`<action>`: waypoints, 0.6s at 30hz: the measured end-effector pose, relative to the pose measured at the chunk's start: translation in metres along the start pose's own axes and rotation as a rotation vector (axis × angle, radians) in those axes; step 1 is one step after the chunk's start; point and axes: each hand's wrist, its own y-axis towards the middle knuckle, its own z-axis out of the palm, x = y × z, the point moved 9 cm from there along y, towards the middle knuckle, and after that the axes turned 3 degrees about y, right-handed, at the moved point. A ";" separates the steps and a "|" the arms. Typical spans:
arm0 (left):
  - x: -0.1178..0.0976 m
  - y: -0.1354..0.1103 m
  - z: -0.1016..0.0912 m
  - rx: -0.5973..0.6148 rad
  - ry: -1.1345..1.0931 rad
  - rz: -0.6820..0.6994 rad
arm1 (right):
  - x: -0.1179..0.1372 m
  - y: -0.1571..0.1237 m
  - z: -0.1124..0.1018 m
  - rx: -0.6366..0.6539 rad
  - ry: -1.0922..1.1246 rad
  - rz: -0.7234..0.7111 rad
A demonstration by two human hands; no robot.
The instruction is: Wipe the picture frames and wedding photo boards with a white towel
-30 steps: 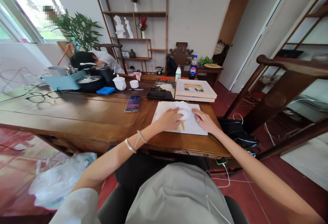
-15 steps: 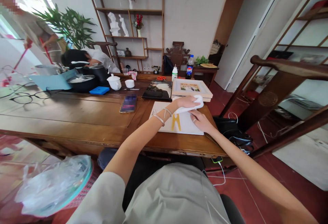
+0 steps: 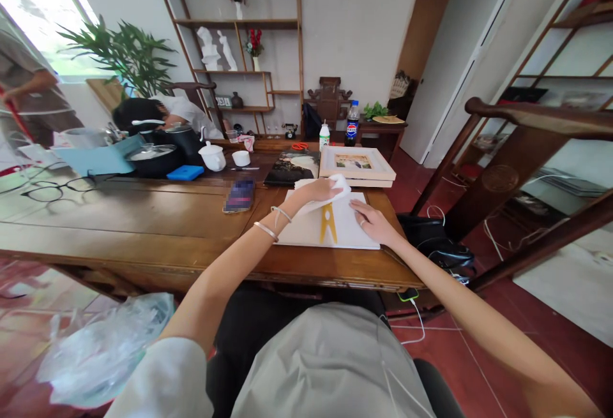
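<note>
A white board (image 3: 352, 230) lies flat on the wooden desk (image 3: 143, 214) in front of me, with a yellow clothespin-shaped piece (image 3: 328, 221) on it. My left hand (image 3: 313, 191) grips a white tissue (image 3: 338, 185) above the board's far edge. My right hand (image 3: 373, 221) rests flat on the board's right side, fingers spread, holding nothing.
Behind the board sit a stack of light picture frames (image 3: 357, 166), a dark print (image 3: 292, 168), a glue bottle (image 3: 324, 136) and a cola bottle (image 3: 352, 123). A phone (image 3: 239, 195), teapot (image 3: 212, 156), cup (image 3: 240, 158) and pots (image 3: 153, 156) occupy the desk's left. A plastic-lined bin (image 3: 96, 354) stands by my left. Another person stands far left.
My left hand lifted the tissue off the middle of the board, uncovering the yellow piece, swung it to the far right corner, then back left. My right hand stayed on the board.
</note>
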 end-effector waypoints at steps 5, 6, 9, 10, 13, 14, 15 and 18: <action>-0.025 -0.026 0.015 -0.081 0.190 0.080 | -0.001 0.001 -0.001 -0.009 -0.001 0.005; -0.034 -0.032 0.018 -0.097 0.232 0.093 | 0.000 0.001 -0.001 -0.007 -0.005 -0.003; -0.060 -0.053 0.024 -0.108 0.303 0.095 | 0.002 0.002 -0.001 0.009 -0.007 -0.039; -0.069 -0.062 0.025 -0.101 0.314 0.093 | 0.002 0.002 -0.001 0.016 -0.001 -0.045; -0.101 -0.090 0.024 -0.092 0.314 0.121 | 0.000 0.001 -0.001 0.028 0.041 -0.031; -0.113 -0.099 0.024 -0.096 0.316 0.148 | -0.001 0.001 -0.001 0.027 0.056 -0.023; -0.123 -0.107 0.023 -0.101 0.317 0.170 | -0.002 0.001 -0.002 0.024 0.070 -0.017; -0.134 -0.116 0.025 -0.100 0.304 0.159 | -0.004 0.002 -0.003 0.018 0.091 -0.008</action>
